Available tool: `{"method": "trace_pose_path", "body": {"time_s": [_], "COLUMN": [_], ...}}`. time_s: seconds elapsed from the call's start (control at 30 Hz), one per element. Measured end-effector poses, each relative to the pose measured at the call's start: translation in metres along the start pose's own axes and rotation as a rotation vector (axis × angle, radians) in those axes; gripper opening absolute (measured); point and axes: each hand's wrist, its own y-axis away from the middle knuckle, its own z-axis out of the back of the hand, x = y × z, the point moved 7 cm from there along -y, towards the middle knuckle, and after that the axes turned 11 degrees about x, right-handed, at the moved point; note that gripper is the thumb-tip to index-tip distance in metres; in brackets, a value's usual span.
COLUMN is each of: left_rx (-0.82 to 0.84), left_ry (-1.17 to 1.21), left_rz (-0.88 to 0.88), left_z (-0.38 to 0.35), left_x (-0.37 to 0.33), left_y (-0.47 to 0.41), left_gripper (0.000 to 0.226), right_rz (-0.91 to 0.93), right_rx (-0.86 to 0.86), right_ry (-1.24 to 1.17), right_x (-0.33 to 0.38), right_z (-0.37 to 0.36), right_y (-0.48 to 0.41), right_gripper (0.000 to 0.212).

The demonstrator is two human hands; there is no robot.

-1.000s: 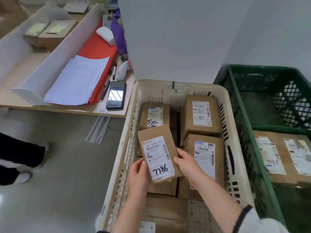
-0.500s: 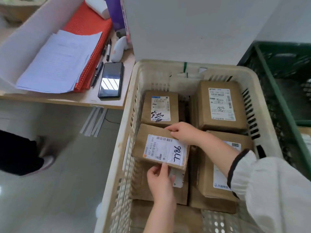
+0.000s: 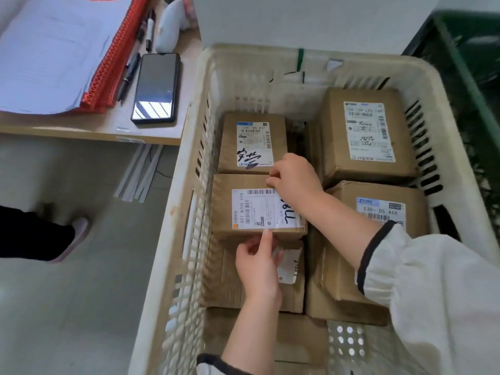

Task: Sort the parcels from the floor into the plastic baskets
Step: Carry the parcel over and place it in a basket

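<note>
We see the labelled parcel [image 3: 257, 209] flat atop other boxes in the cream basket [image 3: 173, 212], left hand [image 3: 259, 266] pinching its near edge, right hand [image 3: 295, 177] gripping its far edge.

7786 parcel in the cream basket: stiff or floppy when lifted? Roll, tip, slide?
Probably stiff: the 7786 parcel is a cardboard box with square, uncrushed edges. Unlikely to roll or tip: it lies flat on a lower parcel. Might slide if pushed, cardboard on cardboard.
</note>
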Motion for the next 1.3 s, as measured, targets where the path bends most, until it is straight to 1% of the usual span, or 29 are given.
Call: {"method": "trace_pose_path", "body": {"time_s": [0.3, 0.37, 0.43, 0.5, 0.57, 0.6, 0.67, 0.7, 0.73, 0.8, 0.83, 0.87, 0.9, 0.93, 0.97, 1.03, 1.07, 1.17, 1.3], "left_rx": [-0.026, -0.030, -0.049, -0.081, -0.093, -0.094, -0.070, -0.049, -0.028, -0.018, -0.075, -0.174, -0.273, -0.335, -0.357, -0.374, -0.422, -0.648, -0.902], "left_ry": [-0.031, -0.047, -0.075, -0.102, -0.142, -0.178, -0.295, -0.407, -0.560, -0.959, -1.206, -1.449, -1.649, -1.767, -1.814, -1.784, -1.757, -1.638, -1.523], "left_rz": [0.056, 0.072, 0.076, 0.083, 0.111, 0.117, 0.091, 0.062, 0.014, -0.165, -0.279, -0.383, -0.451, -0.482, -0.483, -0.467, -0.465, -0.436, -0.284], "left_z": [0.001, -0.001, -0.001, 0.000, -0.004, -0.007, -0.012, -0.016, -0.019, -0.018, -0.015, -0.009, -0.001, 0.010, 0.026, 0.063, 0.083, 0.144, 0.225], "left_x": [0.002, 0.001, 0.000, -0.001, -0.006, -0.012, -0.027, -0.037, -0.049, -0.076, -0.093, -0.112, -0.129, -0.142, -0.152, -0.162, -0.166, -0.167, -0.140], "left_y": [-0.006, -0.005, -0.003, 0.001, 0.005, 0.009, 0.025, 0.038, 0.054, 0.097, 0.123, 0.153, 0.183, 0.211, 0.236, 0.282, 0.306, 0.377, 0.464], "left_gripper": [0.018, 0.020, 0.018, 0.017, 0.027, 0.033, 0.042, 0.045, 0.050, 0.065, 0.070, 0.074, 0.075, 0.075, 0.076, 0.078, 0.080, 0.085, 0.085], "right_rz": [-0.025, -0.020, -0.006, 0.028, 0.087, 0.125, 0.204, 0.246, 0.287, 0.355, 0.373, 0.383, 0.392, 0.401, 0.413, 0.453, 0.493, 0.701, 0.996], "right_rx": [-0.102, -0.079, -0.022, 0.042, 0.073, 0.077, 0.084, 0.092, 0.102, 0.128, 0.152, 0.178, 0.199, 0.215, 0.226, 0.256, 0.277, 0.312, 0.318], "right_ry": [-0.073, -0.081, -0.082, -0.161, -0.219, -0.194, -0.093, -0.039, 0.019, 0.146, 0.210, 0.264, 0.304, 0.327, 0.332, 0.326, 0.335, 0.379, 0.543], "right_x": [-0.007, -0.006, -0.005, -0.005, -0.005, -0.004, -0.002, -0.002, 0.000, 0.004, 0.007, 0.011, 0.015, 0.021, 0.031, 0.059, 0.079, 0.155, 0.255], "right_z": [-0.007, -0.006, -0.002, 0.009, 0.027, 0.038, 0.060, 0.070, 0.080, 0.098, 0.105, 0.111, 0.116, 0.120, 0.124, 0.124, 0.121, 0.103, 0.069], "right_y": [-0.001, 0.000, 0.002, 0.010, 0.026, 0.038, 0.066, 0.085, 0.104, 0.140, 0.157, 0.173, 0.188, 0.203, 0.217, 0.244, 0.257, 0.302, 0.376], "right_gripper": [0.022, 0.023, 0.025, 0.034, 0.047, 0.049, 0.052, 0.054, 0.057, 0.064, 0.069, 0.073, 0.077, 0.080, 0.082, 0.085, 0.086, 0.086, 0.087]}}
